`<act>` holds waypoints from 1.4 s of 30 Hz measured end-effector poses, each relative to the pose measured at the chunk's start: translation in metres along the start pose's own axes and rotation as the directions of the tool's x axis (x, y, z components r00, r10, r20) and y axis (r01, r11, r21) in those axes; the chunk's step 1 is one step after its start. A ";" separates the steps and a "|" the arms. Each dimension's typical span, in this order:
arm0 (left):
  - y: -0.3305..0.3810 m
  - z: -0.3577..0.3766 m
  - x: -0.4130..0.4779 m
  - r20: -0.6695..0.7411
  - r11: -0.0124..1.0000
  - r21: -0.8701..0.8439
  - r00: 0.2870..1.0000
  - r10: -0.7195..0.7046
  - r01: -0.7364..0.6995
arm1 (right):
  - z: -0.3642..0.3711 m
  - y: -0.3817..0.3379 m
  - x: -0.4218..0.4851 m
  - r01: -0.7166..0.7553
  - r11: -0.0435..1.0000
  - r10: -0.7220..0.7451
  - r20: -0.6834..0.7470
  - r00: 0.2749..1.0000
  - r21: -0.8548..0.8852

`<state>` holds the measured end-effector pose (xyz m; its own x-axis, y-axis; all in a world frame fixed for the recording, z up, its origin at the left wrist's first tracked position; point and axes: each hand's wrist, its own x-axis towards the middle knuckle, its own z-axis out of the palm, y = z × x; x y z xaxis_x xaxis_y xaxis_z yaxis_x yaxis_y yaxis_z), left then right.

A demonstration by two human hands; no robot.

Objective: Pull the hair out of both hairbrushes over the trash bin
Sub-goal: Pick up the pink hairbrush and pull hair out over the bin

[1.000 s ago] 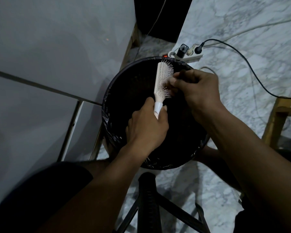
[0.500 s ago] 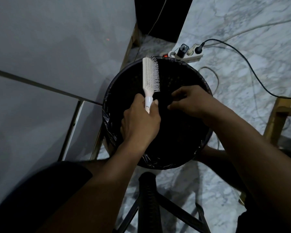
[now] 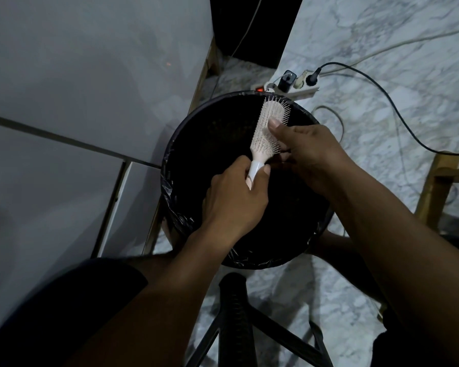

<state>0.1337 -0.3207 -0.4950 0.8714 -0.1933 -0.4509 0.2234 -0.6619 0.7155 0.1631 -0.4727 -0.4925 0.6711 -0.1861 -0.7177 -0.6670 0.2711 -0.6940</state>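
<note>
A pale pink hairbrush [image 3: 269,123] with white bristles is held over the round black trash bin [image 3: 194,144], which is lined with a black bag. My left hand [image 3: 233,200] is shut on the brush's white handle. My right hand [image 3: 305,152] rests on the bristle face, thumb pressed into the bristles and fingers curled beside the brush head. Any hair in the bristles is too fine to make out. Only one brush is in view.
A white wall or cabinet panel [image 3: 77,102] stands to the left of the bin. A power strip [image 3: 292,87] with plugs and cables lies on the marble floor behind it. A wooden chair leg [image 3: 435,186] is at right. A black stool frame [image 3: 236,319] is below.
My right hand rose from inside the bin back onto the brush's bristles. My left hand turned the brush, tilting its head to the right with the bristles facing up.
</note>
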 end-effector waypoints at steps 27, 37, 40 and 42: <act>0.007 -0.026 0.001 0.213 1.000 0.004 0.977 0.029 -0.030 | -0.003 0.015 0.015 0.167 0.985 -0.170 -0.160 0.972 -0.033; 0.003 -0.032 -0.003 0.273 0.985 0.174 0.960 -0.055 0.007 | -0.010 0.031 0.030 0.018 1.000 -0.014 -0.330 0.944 0.007; 0.001 -0.036 -0.002 0.262 0.970 0.241 0.961 -0.089 0.024 | -0.014 0.030 0.031 -0.054 0.984 0.114 -0.373 0.921 0.168; -0.002 -0.040 0.000 0.239 0.957 0.285 0.964 -0.120 0.048 | -0.015 0.028 0.031 -0.099 0.973 0.180 -0.424 0.888 0.207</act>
<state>0.1503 -0.2903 -0.4750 0.7084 -0.2805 -0.6477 0.1314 -0.8492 0.5114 0.1603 -0.4854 -0.5351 0.3381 -0.5166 -0.7866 -0.6487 0.4776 -0.5925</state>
